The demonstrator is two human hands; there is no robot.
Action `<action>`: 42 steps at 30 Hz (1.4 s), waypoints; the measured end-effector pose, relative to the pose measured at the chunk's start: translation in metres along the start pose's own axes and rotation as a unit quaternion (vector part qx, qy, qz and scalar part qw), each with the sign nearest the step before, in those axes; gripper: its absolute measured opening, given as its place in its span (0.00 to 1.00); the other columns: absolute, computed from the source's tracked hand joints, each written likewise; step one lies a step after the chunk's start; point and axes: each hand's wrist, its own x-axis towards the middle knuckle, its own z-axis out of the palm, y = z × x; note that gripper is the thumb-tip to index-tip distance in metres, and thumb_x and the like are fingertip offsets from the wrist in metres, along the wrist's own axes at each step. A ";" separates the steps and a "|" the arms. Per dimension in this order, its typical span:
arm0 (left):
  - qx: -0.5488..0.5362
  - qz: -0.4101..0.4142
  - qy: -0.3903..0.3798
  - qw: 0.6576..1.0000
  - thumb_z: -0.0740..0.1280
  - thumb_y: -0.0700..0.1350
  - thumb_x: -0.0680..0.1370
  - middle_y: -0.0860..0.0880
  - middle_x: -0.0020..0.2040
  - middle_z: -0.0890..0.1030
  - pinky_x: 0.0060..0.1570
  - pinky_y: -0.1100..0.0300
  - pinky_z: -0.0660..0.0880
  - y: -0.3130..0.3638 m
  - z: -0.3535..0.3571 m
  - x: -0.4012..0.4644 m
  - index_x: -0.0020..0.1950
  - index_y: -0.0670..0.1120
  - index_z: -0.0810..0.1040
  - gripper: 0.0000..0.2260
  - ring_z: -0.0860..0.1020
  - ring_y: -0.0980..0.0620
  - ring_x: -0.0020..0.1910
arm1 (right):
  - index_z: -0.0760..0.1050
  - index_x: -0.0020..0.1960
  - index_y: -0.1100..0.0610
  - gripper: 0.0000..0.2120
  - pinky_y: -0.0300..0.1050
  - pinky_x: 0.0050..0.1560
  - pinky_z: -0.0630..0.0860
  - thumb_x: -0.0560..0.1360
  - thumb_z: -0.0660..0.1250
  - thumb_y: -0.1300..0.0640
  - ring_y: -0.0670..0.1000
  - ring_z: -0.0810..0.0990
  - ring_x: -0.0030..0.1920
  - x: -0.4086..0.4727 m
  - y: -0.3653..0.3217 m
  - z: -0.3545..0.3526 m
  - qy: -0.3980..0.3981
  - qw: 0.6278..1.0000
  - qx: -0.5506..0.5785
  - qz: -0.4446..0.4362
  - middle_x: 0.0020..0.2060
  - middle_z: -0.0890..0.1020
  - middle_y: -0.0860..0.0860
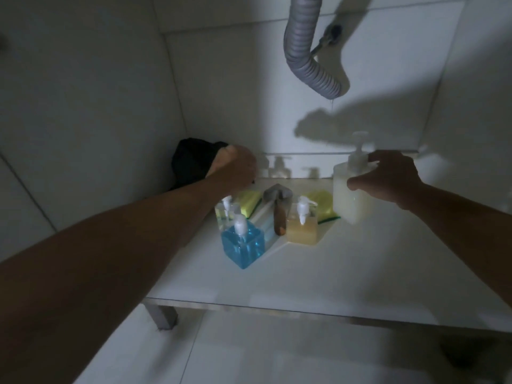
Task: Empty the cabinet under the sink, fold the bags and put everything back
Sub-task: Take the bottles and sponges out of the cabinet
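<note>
I look into the dim cabinet under the sink. My left hand is closed on a black bag bunched in the back left corner. My right hand grips a large white pump bottle at the right, its base blurred and just above the white shelf. In the middle stand a blue square soap bottle, a clear pump bottle behind it and a yellow soap bottle.
Two yellow-green sponges and a wooden-handled brush lie behind the bottles. A grey corrugated drain hose hangs from above. A metal shelf leg stands at front left. White tiled walls close in left and back.
</note>
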 end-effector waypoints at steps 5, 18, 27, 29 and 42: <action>0.006 -0.080 -0.004 0.997 0.61 0.34 0.75 0.40 0.65 0.75 0.61 0.57 0.71 -0.052 -0.011 0.005 0.64 0.39 0.76 0.18 0.73 0.41 0.65 | 0.79 0.61 0.54 0.32 0.45 0.54 0.72 0.59 0.79 0.49 0.57 0.78 0.59 -0.005 -0.010 -0.005 0.006 1.000 0.009 -0.007 0.59 0.81 0.55; -0.001 -0.195 -0.050 0.979 0.77 0.62 0.62 0.40 0.61 0.75 0.53 0.52 0.77 -0.097 0.061 0.004 0.67 0.37 0.70 0.43 0.76 0.42 0.59 | 0.82 0.55 0.50 0.41 0.53 0.54 0.81 0.41 0.71 0.41 0.57 0.84 0.51 -0.037 0.007 -0.013 -0.007 0.997 0.068 0.043 0.53 0.83 0.53; -0.127 -0.138 0.032 0.982 0.81 0.50 0.61 0.45 0.48 0.83 0.49 0.55 0.79 -0.077 0.021 0.012 0.51 0.43 0.82 0.22 0.81 0.49 0.47 | 0.83 0.54 0.49 0.39 0.54 0.49 0.82 0.42 0.72 0.42 0.53 0.83 0.50 -0.074 0.014 -0.037 -0.022 0.996 0.082 0.040 0.53 0.82 0.51; -0.172 -0.113 0.035 0.978 0.81 0.48 0.60 0.45 0.48 0.84 0.52 0.52 0.79 -0.061 0.000 0.014 0.49 0.44 0.83 0.21 0.82 0.48 0.48 | 0.83 0.53 0.49 0.38 0.52 0.49 0.83 0.42 0.73 0.42 0.52 0.83 0.49 -0.082 0.015 -0.044 -0.029 0.995 0.086 0.043 0.52 0.82 0.50; -0.155 0.109 -0.278 0.941 0.82 0.45 0.58 0.48 0.38 0.84 0.42 0.55 0.79 0.087 0.028 -0.153 0.40 0.45 0.83 0.15 0.82 0.51 0.38 | 0.76 0.64 0.59 0.36 0.53 0.39 0.84 0.57 0.79 0.53 0.54 0.82 0.45 -0.183 0.053 -0.093 -0.148 0.980 0.066 0.113 0.52 0.80 0.51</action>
